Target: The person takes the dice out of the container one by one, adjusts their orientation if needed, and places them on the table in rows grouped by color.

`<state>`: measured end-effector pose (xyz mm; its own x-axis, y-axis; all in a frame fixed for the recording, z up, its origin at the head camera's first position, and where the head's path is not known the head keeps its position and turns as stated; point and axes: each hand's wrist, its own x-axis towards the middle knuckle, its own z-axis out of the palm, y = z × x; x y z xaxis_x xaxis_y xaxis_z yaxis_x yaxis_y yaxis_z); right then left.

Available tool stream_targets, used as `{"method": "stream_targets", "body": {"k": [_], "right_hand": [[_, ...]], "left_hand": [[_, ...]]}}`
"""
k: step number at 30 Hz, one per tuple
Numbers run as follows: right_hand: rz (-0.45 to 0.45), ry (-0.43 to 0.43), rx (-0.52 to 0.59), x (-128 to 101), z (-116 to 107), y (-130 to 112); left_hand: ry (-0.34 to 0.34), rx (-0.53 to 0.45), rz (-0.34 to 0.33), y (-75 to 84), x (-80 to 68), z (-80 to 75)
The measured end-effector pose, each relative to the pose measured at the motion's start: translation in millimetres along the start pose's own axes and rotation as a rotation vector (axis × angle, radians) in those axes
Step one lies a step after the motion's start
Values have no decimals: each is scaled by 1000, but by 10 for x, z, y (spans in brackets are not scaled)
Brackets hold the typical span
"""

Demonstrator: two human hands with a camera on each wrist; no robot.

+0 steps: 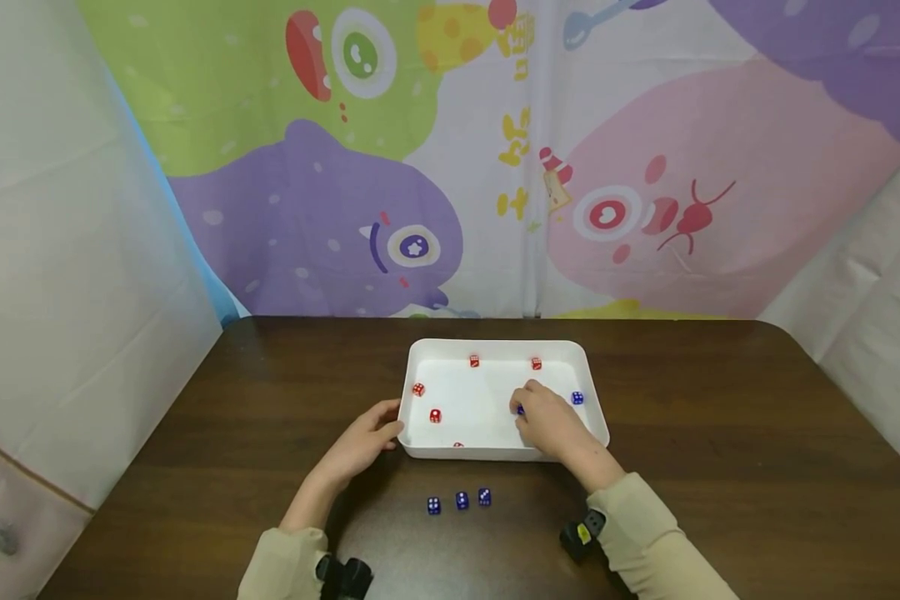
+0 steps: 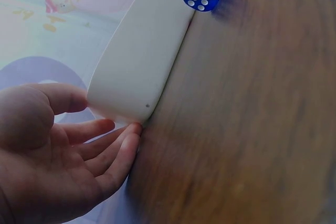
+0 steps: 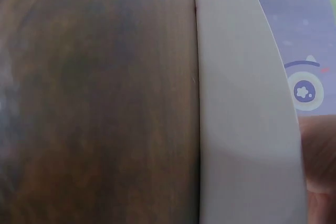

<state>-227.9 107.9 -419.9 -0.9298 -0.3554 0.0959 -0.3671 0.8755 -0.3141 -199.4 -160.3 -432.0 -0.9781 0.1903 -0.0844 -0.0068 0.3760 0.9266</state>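
Note:
My right hand (image 1: 555, 421) reaches over the front wall into a white tray (image 1: 487, 454), fingertips pinching a blue die (image 1: 521, 410) that is mostly covered by them. In the right wrist view, that hand (image 3: 319, 156) is partly hidden behind the tray wall. At the tray's front left corner, my left hand (image 1: 360, 442) touches the outer side with relaxed fingers. The left wrist view shows this hand (image 2: 73, 150) with its fingertips against the corner. Another blue die (image 1: 577, 398) lies by the tray's right wall. Several red dice (image 1: 435, 416) are spread inside, mostly toward the left and back.
On the brown table (image 1: 285, 400), three blue dice stand in a loose row before the tray: a left one (image 1: 433, 506), a middle one (image 1: 462, 500) and a right one (image 1: 484, 497). A cartoon-printed cloth (image 1: 495, 250) hangs behind the table's far edge.

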Motion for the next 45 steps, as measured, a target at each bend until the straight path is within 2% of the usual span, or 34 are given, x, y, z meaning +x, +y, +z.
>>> {"method": "stream_targets", "body": {"k": [13, 27, 45], "right_hand": [[-3, 56, 23, -19, -11, 0], [-20, 127, 82, -193, -94, -83], [-15, 164, 105, -342, -178, -130]], "left_hand": [[6, 16, -7, 12, 39, 20], [-4, 6, -9, -1, 37, 15], [-11, -6, -8, 9, 12, 8]]}}
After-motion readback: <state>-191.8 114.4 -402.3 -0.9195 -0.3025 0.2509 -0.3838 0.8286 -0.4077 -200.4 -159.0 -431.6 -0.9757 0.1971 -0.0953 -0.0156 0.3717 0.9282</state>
